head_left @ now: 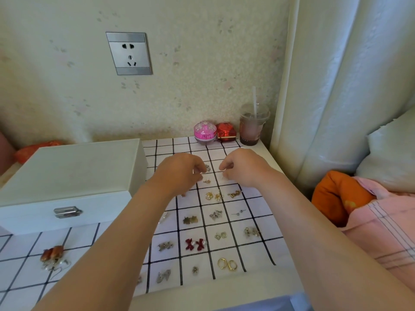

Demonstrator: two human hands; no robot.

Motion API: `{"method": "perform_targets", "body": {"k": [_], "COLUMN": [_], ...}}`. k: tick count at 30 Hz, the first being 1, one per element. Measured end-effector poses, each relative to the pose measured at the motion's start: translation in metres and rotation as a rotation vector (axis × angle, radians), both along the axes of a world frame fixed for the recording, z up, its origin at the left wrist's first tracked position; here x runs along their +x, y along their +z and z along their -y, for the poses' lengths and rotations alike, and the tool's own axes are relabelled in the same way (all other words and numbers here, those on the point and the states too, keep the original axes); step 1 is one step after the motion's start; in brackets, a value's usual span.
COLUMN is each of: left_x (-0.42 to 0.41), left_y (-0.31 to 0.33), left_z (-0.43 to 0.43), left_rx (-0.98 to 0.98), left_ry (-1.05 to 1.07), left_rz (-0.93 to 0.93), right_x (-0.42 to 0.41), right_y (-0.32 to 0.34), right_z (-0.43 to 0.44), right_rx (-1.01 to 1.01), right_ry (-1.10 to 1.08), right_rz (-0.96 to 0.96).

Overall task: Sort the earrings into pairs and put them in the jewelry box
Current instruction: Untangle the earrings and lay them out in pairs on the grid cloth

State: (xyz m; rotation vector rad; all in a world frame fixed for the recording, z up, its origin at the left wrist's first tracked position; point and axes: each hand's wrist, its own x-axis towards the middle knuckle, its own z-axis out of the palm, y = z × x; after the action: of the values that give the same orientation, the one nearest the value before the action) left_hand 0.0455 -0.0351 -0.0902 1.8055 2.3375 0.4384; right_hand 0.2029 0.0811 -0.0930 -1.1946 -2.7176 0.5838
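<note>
Several earrings lie in pairs on a white cloth with a black grid [258, 250]: gold hoops [227, 264], red bows [195, 244], silver bows [216, 214], gold flowers [213, 195]. My left hand [183, 170] hovers at the far end of the cloth, fingers curled, fingertips beside a small silver earring [208, 167]. My right hand [243, 168] is opposite it, fingers curled down over the cloth; what they pinch is hidden. A small gold stud [206, 181] lies between the hands. The white jewelry box [67, 180] stands shut at the left.
A pink round case [204, 132], a red box [226, 132] and a plastic cup with a straw [252, 125] stand by the wall. Brown drop earrings [52, 254] lie in front of the jewelry box. A curtain and pink bedding are at the right.
</note>
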Motion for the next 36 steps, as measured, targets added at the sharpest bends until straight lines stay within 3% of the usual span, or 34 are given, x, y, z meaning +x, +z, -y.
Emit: {"method": "perform_targets", "body": {"k": [3, 7, 12, 18, 23, 28, 32, 36], "left_x": [-0.006, -0.014, -0.016, -0.024, -0.024, -0.011, 0.003, 0.012], "left_y": [0.011, 0.019, 0.020, 0.018, 0.016, 0.019, 0.020, 0.020], "left_z": [0.010, 0.027, 0.043, 0.060, 0.072, 0.080, 0.082, 0.086], "left_rx": [0.026, -0.029, -0.111, 0.035, 0.099, 0.188, 0.121, -0.007], "left_ry": [0.029, 0.029, -0.027, -0.005, -0.016, -0.061, -0.068, -0.087], "left_rz": [0.027, -0.099, -0.297, -0.402, -0.313, -0.069, 0.041, 0.090], "right_x": [-0.003, -0.014, -0.035, -0.049, -0.048, -0.036, -0.015, 0.011], "right_y": [0.007, 0.017, 0.012, 0.001, 0.009, 0.022, 0.031, 0.033], "right_z": [0.010, 0.038, 0.071, 0.080, 0.078, 0.073, 0.073, 0.077], "right_rx": [0.035, -0.022, 0.070, 0.108, 0.019, -0.194, -0.246, -0.253], "right_ry": [0.041, 0.145, 0.287, 0.316, 0.264, 0.163, 0.127, 0.122], "right_rz": [-0.071, -0.123, 0.015, 0.054, -0.039, -0.233, -0.253, -0.148]}}
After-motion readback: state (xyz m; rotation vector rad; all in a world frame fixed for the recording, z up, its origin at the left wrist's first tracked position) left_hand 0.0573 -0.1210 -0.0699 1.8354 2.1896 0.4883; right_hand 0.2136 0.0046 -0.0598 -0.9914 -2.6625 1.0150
